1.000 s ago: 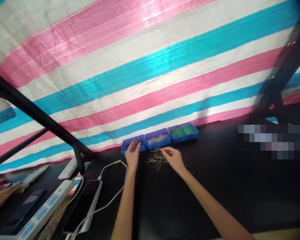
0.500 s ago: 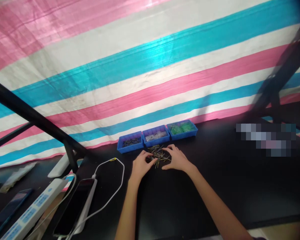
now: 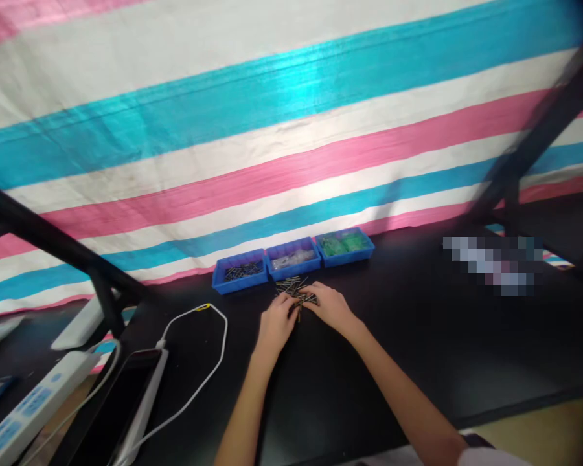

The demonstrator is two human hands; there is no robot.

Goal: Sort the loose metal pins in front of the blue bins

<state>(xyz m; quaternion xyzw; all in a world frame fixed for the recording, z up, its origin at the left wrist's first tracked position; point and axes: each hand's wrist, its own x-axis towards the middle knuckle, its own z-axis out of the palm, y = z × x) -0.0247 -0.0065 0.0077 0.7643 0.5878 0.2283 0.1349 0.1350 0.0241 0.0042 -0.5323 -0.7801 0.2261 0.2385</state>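
Closer together than half a second ago, the left hand [image 3: 276, 320] and right hand [image 3: 333, 305], fingers half curled, any grip unclear, flank the pile of metal pins [image 3: 294, 287] before the blue trays [image 3: 295, 270], where light, low fingertips should limit scattering, with open desk [image 3: 466, 362] rightward.

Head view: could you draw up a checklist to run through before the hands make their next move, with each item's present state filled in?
1. Both hands at the pile: ok; left hand and right hand flank the loose metal pieces.
2. Pieces aligned: not ok; they point in different directions.
3. Grip on any piece: cannot tell; the hands partly hide them.
4. Trays upright: ok; left tray, middle tray and right tray form a row behind the pile.
5. White cable apart from the hands: ok.
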